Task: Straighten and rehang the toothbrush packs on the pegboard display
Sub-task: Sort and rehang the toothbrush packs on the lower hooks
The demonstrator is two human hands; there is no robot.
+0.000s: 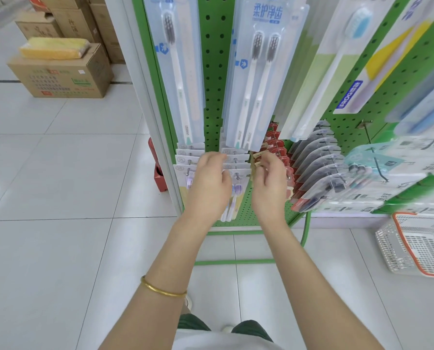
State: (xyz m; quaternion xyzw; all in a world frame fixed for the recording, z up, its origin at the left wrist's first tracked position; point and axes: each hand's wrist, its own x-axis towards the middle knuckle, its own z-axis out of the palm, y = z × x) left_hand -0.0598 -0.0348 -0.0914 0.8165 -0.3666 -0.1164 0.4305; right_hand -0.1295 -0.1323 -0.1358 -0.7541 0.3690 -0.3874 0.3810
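White floor [59, 160] tiles run under a green pegboard [214, 72] in a shop aisle. The left hand [209, 180] curls its fingers over the tops of the white packs [185, 157] on the lowest row, gripping the front cards. Just beside it, the right hand [270, 183] pinches the tan packs [257, 155] on the next peg.

The step looks like squaring these low files. It is best done by keeping each card's hole on its hook [237, 176], sliding the cards back together and letting them hang plumb rather than twisted. Pulling forward could tip the front card off the peg end.

Counted: two hands at work and one bangle [160, 290] on the left wrist. The white packs hang in two files, with at least four cards showing in the left one. The red packs [276, 142] number about six and the grey packs [316, 157] about seven. Two stacks of tall packs [251, 84] hang right above the hands. One basket [412, 248] sits on the floor to the right, and several boxes [59, 74] stand far left, too stacked to count.
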